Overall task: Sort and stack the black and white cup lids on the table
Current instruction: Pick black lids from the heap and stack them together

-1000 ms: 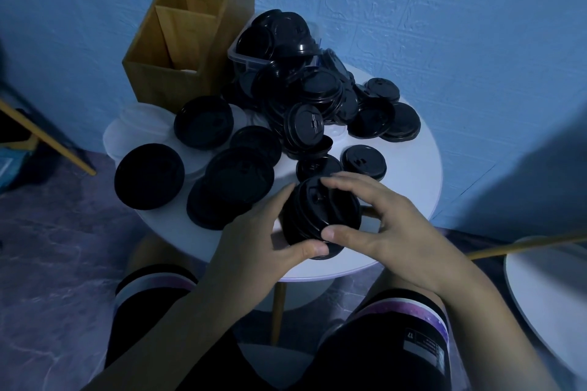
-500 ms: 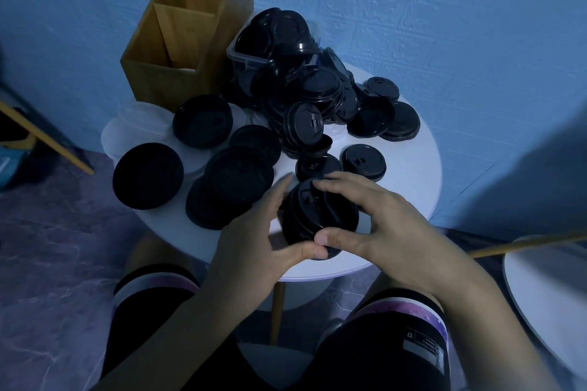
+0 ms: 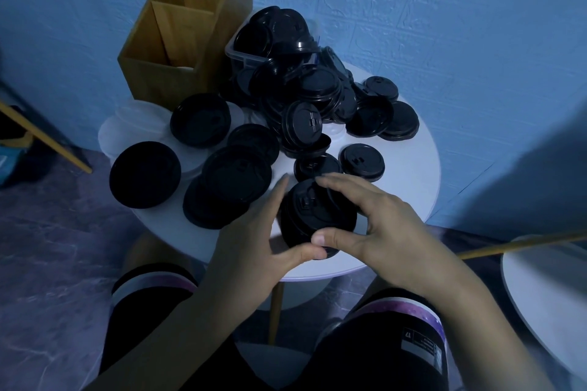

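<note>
Head view: the stack of black lids [image 3: 314, 216] sat at the 6 o'clock edge of the table [image 3: 409, 174], clasped between both hands. The left hand [image 3: 251, 251] clamped its 9 o'clock side, thumb hooked round the front. The right hand [image 3: 384, 225] curled over the top rim from 3 o'clock. Over the last second only the right fingers had crept across the top, so the stack was probably being squared. The loose pile [image 3: 305, 105] at 12 o'clock and the white lids [image 3: 139, 117] at 9 o'clock lay unsorted.

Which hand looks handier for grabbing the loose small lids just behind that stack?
Probably the right hand: its fingers reach over the stack, nearest those loose small lids; the left hand supports the stack's side.
</note>
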Motion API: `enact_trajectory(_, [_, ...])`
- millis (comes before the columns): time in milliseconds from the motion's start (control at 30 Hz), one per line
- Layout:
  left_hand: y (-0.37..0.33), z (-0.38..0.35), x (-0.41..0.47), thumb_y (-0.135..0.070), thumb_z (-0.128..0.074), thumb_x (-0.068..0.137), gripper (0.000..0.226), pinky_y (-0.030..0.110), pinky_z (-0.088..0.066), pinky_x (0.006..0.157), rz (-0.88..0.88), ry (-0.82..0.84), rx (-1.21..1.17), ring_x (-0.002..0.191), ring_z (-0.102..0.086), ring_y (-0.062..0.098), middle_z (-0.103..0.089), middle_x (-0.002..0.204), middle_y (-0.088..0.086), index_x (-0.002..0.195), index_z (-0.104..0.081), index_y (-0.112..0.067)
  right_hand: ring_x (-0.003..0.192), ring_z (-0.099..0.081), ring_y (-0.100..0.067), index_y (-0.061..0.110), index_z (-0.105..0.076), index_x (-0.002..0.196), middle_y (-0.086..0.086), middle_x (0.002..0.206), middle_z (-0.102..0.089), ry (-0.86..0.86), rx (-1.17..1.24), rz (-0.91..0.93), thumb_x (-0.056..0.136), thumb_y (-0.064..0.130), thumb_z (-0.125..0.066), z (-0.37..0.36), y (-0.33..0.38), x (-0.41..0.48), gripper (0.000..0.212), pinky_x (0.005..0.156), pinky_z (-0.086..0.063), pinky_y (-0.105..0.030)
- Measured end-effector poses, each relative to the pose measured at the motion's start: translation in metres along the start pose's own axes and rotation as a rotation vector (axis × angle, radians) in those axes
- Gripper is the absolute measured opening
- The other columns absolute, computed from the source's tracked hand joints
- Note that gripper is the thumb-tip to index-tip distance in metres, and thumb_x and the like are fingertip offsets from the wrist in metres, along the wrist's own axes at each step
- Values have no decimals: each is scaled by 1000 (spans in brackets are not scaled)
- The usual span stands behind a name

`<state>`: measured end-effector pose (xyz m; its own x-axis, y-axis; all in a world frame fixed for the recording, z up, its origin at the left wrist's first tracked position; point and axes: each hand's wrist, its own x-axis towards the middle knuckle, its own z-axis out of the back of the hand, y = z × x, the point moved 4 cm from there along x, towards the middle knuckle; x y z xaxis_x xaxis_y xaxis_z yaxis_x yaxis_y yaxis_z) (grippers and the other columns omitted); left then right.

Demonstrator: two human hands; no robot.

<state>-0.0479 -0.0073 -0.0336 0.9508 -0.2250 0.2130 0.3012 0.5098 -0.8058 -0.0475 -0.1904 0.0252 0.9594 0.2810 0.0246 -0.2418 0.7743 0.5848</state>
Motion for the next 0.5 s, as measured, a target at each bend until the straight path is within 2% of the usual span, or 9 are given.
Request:
enact_trajectory(67, [-1,0,-1,-78,-69,63,99,-6,-26,95,-3,-11,12,122,-34,-33,-42,126,-50,142,-10,-75,128,-44,10,42,-48,145,34,139,-48,-43,-16,-15,78,59,-75,-1,2,-1,74,97,-26,2])
enact_trajectory(133, [-1,-1,-1,-74,-71,66,98,-5,-29,94,-9,-12,20,121,-39,-30,-50,125,-45,150,-22,-62,123,-46,7,41,-49,144,29,137,-54,-72,-26,-30,78,61,-74,-2,3,-3,73,92,-30,0])
enact_trajectory(233, [-1,-1,-2,-68,-77,67,96,-4,-31,93,-16,-22,42,119,-40,-30,-49,117,-51,150,-30,-53,117,-48,6,40,-50,140,25,129,-60,-118,-20,-42,78,64,-72,-7,6,-7,70,87,-34,-5])
enact_trajectory(300, [-1,-1,-3,-64,-79,69,94,-3,-31,95,-19,-21,35,122,-41,-27,-53,122,-46,150,-33,-51,115,-51,6,40,-51,139,26,123,-62,-144,7,-54,76,66,-73,-10,4,-8,71,87,-35,-2])
enact_trajectory(367, [-1,0,-3,-68,-76,69,95,-1,-32,97,-11,-9,30,125,-42,-23,-55,129,-37,152,-32,-51,116,-55,8,42,-50,141,27,124,-64,-142,84,-79,71,69,-75,-12,-3,-9,79,94,-37,-4])
enact_trajectory(433, [-1,0,-3,-73,-69,67,94,-1,-32,97,-11,3,24,125,-42,-22,-54,132,-35,151,-30,-53,124,-55,9,42,-50,145,27,130,-64,-117,253,-96,70,68,-78,-15,-13,-9,84,107,-40,-17])
enact_trajectory(500, [-1,0,-2,-74,-66,67,93,1,-33,98,-4,19,18,127,-42,-21,-53,135,-35,150,-29,-55,129,-54,8,37,-51,147,26,132,-65,-97,447,-98,76,53,-83,-20,-21,-10,80,113,-40,-22])
